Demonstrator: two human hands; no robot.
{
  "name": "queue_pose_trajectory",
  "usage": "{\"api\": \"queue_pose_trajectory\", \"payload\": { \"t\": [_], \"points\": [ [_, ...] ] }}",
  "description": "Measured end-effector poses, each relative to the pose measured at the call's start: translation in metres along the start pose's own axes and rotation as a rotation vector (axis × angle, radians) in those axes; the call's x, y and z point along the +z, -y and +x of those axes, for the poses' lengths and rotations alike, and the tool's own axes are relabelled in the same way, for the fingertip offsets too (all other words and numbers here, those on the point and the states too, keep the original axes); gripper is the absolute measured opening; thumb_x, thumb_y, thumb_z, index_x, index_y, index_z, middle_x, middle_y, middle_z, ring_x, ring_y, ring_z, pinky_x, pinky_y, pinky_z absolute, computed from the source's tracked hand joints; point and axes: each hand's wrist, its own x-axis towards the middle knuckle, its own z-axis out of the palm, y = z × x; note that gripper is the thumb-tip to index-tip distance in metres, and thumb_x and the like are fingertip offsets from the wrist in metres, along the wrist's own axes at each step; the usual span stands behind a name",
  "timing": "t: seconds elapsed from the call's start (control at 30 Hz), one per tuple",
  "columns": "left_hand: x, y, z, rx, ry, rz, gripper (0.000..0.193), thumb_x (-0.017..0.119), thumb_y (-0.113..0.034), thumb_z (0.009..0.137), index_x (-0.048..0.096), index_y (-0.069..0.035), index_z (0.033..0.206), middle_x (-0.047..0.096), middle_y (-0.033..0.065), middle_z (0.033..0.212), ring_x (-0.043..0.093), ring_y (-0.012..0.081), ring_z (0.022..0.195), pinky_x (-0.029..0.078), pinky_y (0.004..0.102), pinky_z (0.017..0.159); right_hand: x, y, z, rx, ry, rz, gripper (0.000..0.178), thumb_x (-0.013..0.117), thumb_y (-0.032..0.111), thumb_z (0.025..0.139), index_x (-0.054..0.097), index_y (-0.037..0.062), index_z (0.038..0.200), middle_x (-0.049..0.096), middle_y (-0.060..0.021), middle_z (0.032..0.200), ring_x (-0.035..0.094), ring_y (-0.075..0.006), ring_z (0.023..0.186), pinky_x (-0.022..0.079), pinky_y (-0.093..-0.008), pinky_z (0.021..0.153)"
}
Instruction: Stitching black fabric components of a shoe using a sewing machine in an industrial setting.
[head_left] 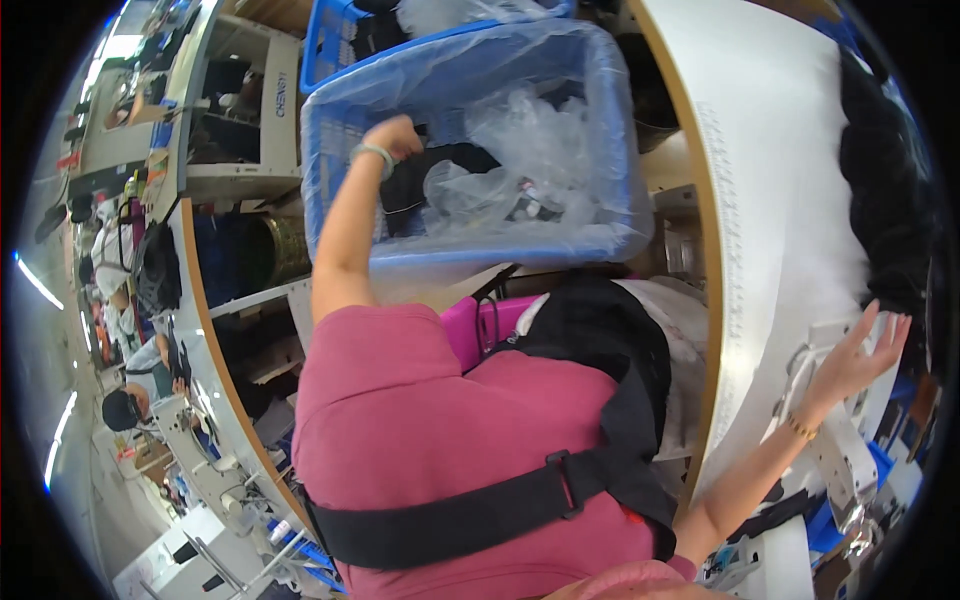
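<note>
My left hand (395, 138), with a pale bracelet at the wrist, reaches into a blue plastic basket (325, 235) lined with clear film. Its fingers are closed at the upper end of a piece of black fabric (440, 172), which hangs down into the basket. Crumpled clear plastic bags (540, 140) lie beside the fabric. Off to the right, my right hand (852, 360) is held over the white worktable (770, 200) with fingers spread and nothing in them. It is near a white sewing machine (840, 440) and a heap of black fabric (885, 200).
A second blue basket (330, 40) with black items and plastic film stands behind the first. The worktable's wooden edge (708, 250) runs along my right side. Another bench (240, 380) borders my left, with a person (140, 390) seated at a sewing machine beyond it.
</note>
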Motion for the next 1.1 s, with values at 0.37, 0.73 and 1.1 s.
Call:
{"api": "queue_pose_trajectory", "payload": {
  "t": [0.37, 0.73, 1.1],
  "points": [
    [0.165, 0.13, 0.04, -0.523, -0.403, -0.538, 0.124, 0.063, -0.082, 0.055, 0.012, -0.019, 0.149, 0.02, 0.0352, 0.144, 0.019, 0.0566, 0.132, 0.024, 0.0654, 0.102, -0.013, 0.082, -0.061, -0.356, 0.412, -0.109, 0.045, 0.058, 0.004, 0.09, 0.039, 0.0001, 0.131, 0.041, -0.0159, 0.136, 0.052, -0.0266, 0.118, 0.047, -0.0373, 0.097],
    [0.14, 0.192, 0.055, -0.234, -0.383, -0.474, 0.117, 0.075, -0.071, 0.053, 0.029, -0.016, 0.146, 0.05, 0.0268, 0.13, 0.051, 0.0368, 0.12, 0.042, 0.042, 0.1, 0.017, 0.116, -0.07, -0.274, 0.44, 0.048, 0.045, 0.055, 0.005, 0.092, 0.037, -0.0001, 0.134, 0.044, -0.0162, 0.134, 0.056, -0.0273, 0.114, 0.046, -0.0388, 0.097],
    [0.156, 0.178, 0.07, -0.32, -0.417, -0.339, 0.119, 0.068, -0.079, 0.055, 0.025, -0.015, 0.146, 0.042, 0.0323, 0.131, 0.046, 0.05, 0.118, 0.041, 0.0542, 0.097, 0.029, 0.125, -0.077, -0.207, 0.501, 0.039, 0.047, 0.056, 0.002, 0.091, 0.036, -0.0012, 0.133, 0.042, -0.0167, 0.136, 0.056, -0.0296, 0.114, 0.048, -0.0398, 0.095]
  ]
}}
